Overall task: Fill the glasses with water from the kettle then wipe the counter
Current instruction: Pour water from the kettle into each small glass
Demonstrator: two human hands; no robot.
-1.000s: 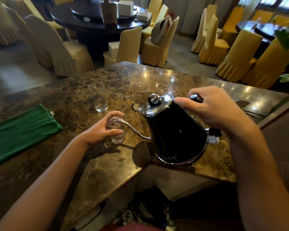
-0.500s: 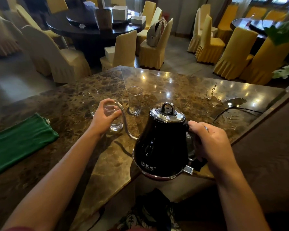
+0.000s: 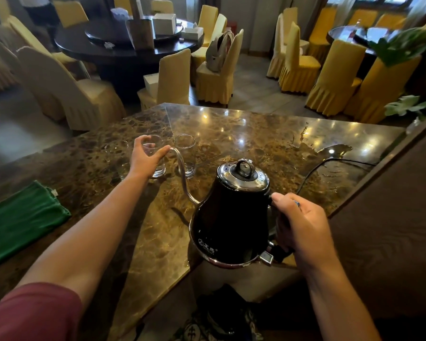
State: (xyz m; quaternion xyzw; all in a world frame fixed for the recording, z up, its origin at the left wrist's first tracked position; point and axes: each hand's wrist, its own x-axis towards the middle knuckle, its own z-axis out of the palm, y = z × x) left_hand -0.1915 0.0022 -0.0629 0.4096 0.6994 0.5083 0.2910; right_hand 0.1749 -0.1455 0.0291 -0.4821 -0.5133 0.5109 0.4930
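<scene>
Kettle [image 3: 229, 217] drawn back upright over marble counter [image 3: 244, 134]; puddle [image 3: 330, 153].

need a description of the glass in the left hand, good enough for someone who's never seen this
On the brown marble counter, three clear glasses stand in a row beyond the black kettle. It is the middle glass: the only one that the left hand holds, at the spout's tip.

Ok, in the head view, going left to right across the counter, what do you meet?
Green cloth → leftmost glass → left hand holding the middle glass → right glass → black kettle → right hand on its handle → water puddle.
</scene>
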